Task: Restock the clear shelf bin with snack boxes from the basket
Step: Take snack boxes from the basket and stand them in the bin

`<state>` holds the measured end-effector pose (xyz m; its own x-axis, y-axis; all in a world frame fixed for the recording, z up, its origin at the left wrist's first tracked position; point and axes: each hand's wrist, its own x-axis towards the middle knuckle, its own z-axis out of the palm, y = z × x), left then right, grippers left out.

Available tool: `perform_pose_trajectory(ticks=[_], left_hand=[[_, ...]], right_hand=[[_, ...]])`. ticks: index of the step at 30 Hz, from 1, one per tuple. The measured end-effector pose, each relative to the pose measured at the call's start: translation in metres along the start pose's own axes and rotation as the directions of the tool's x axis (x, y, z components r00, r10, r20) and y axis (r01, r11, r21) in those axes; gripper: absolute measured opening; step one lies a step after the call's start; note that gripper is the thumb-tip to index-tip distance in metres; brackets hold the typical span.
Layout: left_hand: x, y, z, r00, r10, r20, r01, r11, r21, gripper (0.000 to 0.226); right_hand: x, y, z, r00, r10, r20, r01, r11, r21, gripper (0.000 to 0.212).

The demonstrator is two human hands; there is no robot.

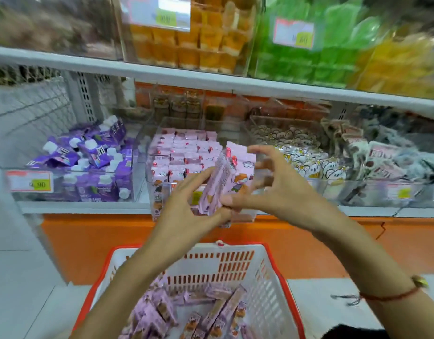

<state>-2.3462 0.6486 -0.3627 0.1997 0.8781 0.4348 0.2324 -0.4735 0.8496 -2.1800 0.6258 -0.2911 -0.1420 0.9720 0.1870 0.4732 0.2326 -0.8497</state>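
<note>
Both hands hold a small stack of pink snack boxes (227, 182) in front of the clear shelf bin (159, 133), which is packed with rows of the same pink boxes. My left hand (186, 204) grips the stack from the left and below. My right hand (272, 182) pinches it from the right, thumb under and fingers arched over the top. Below, a white basket with a red rim (272, 289) holds several more purple-pink snack boxes (162, 311) lying loose.
A bin of purple cartons (93, 155) stands left of the pink bin, and bins of wrapped sweets (304, 155) stand to the right. An upper shelf (211, 81) carries orange and green packets. An orange panel (113, 241) lies below the shelf edge.
</note>
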Motion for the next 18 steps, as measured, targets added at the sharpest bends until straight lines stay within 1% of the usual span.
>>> perform_pose_trajectory(ticks=[1,2,3,4,6,8,9,10,11,12,13,14,16,18], left_hand=[[0.006,0.004,-0.003,1.0,0.027,-0.002,-0.027,0.999,0.044,0.068],[0.012,0.009,-0.005,0.999,0.049,-0.011,-0.048,0.996,0.069,0.073],[0.019,0.013,-0.006,0.998,0.064,-0.021,-0.062,0.995,0.074,0.077],[0.027,0.017,-0.008,0.997,0.068,-0.031,-0.066,0.996,0.064,0.082],[0.039,0.023,-0.014,0.996,0.085,-0.039,-0.082,0.994,0.071,0.093],[0.048,0.02,-0.022,0.986,0.155,-0.054,-0.143,0.973,0.182,0.098],[0.051,0.015,-0.028,0.98,0.176,-0.097,-0.15,0.961,0.23,0.095],[0.052,0.007,-0.035,0.968,0.172,-0.181,-0.125,0.962,0.244,0.088],[0.053,-0.004,-0.041,0.943,0.155,-0.295,-0.082,0.965,0.248,0.08],[0.053,-0.016,-0.047,0.903,0.133,-0.409,-0.026,0.966,0.257,0.072],[0.053,-0.027,-0.052,0.866,0.098,-0.49,0.045,0.961,0.271,0.065],[0.054,-0.037,-0.055,0.848,0.047,-0.528,0.118,0.954,0.275,0.061],[0.056,-0.054,-0.055,0.864,-0.085,-0.497,0.236,0.939,0.249,0.057],[0.058,-0.065,-0.05,0.886,-0.18,-0.427,0.304,0.922,0.241,0.05]], right_hand=[[0.005,-0.011,-0.008,0.996,-0.068,0.062,0.074,0.993,-0.096,0.072],[0.012,-0.019,-0.016,0.985,-0.11,0.13,0.13,0.979,-0.16,0.07],[0.018,-0.026,-0.021,0.977,-0.126,0.17,0.159,0.969,-0.192,0.064],[0.025,-0.031,-0.025,0.974,-0.137,0.182,0.172,0.965,-0.196,0.057],[0.04,-0.035,-0.032,0.972,-0.151,0.18,0.181,0.97,-0.163,0.049],[0.055,-0.034,-0.043,0.974,-0.177,0.142,0.198,0.969,-0.149,0.05],[0.063,-0.031,-0.051,0.978,-0.189,0.091,0.202,0.967,-0.158,0.052],[0.07,-0.029,-0.058,0.98,-0.196,0.033,0.199,0.964,-0.176,0.055],[0.078,-0.026,-0.065,0.98,-0.199,-0.011,0.192,0.956,-0.221,0.058],[0.086,-0.022,-0.069,0.979,-0.201,-0.027,0.184,0.937,-0.297,0.06],[0.094,-0.018,-0.07,0.981,-0.191,-0.016,0.17,0.906,-0.387,0.061],[0.102,-0.011,-0.068,0.986,-0.167,0.02,0.156,0.868,-0.471,0.059],[0.116,0.003,-0.056,0.988,-0.088,0.126,0.147,0.776,-0.613,0.054],[0.128,0.015,-0.041,0.977,0.017,0.213,0.14,0.702,-0.698,0.053]])
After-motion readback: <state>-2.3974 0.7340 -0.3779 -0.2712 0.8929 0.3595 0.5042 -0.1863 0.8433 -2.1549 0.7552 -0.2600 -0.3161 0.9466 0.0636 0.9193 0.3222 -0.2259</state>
